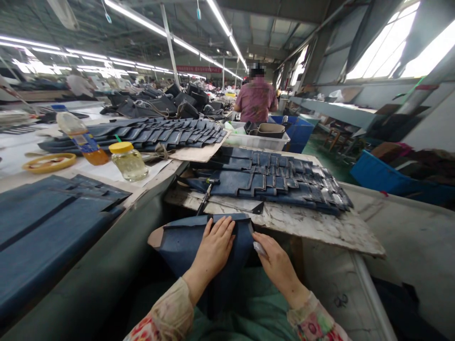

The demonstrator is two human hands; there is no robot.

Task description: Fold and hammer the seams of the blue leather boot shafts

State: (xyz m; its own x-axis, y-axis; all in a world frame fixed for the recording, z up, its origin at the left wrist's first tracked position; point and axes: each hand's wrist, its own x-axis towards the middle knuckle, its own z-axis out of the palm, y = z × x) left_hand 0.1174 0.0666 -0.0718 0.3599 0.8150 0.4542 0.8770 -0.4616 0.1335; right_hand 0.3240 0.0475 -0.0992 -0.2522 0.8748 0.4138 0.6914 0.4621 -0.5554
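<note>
A dark blue sheet piece [181,241] with a folded top edge lies over my lap against the board's edge. My left hand [215,241] rests flat on it, fingers stretched toward the folded edge. At the piece's right edge is my right hand [272,255], its fingers closed around a small whitish, translucent object [260,249]; the fingertips touch the piece's corner. Just beyond, a hammer-like tool [205,198] with a dark handle leans at the board's edge. Overlapping blue pieces [241,180] lie in rows on the worn board [302,220].
On the left table stand a bottle of orange liquid [85,139], a yellow-lidded jar [128,162] and a yellow ring-shaped dish [50,162]. Large blue sheets [46,227] lie nearer. Ahead are a white bin [259,142] and a person in a pink top [256,100].
</note>
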